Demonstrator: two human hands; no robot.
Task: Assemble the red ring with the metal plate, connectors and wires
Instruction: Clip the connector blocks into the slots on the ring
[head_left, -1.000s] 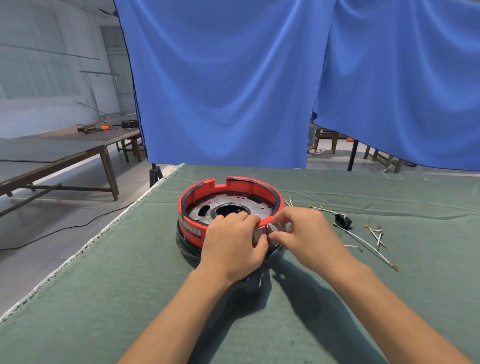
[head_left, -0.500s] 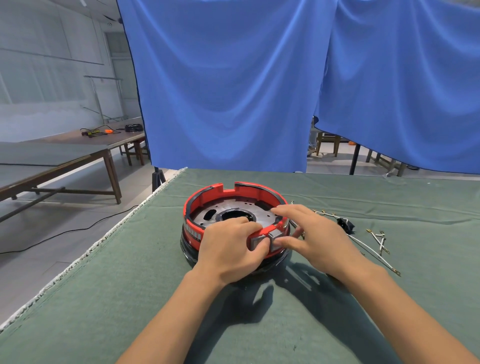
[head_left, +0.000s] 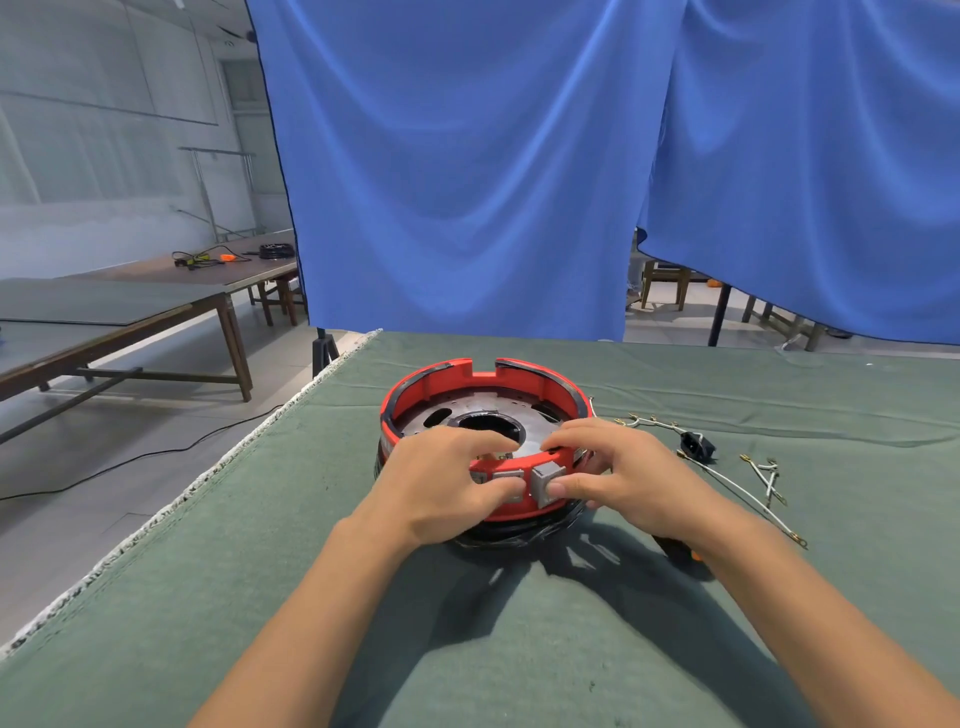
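red ring (head_left: 519, 382) | notched rim, metal plate (head_left: 540, 423) inside | both hands gripping, seemingly

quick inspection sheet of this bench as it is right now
surface: green cloth over the table, wrinkled.
job's things: red ring on a black base, metal plate inside; grey connectors on its near wall.
clutter: small black part right of the ring.
grippers: left hand grips the near wall; right hand pinches a grey connector.
cables: loose wires on the cloth, right.
surroundings: blue curtain; wooden tables left.
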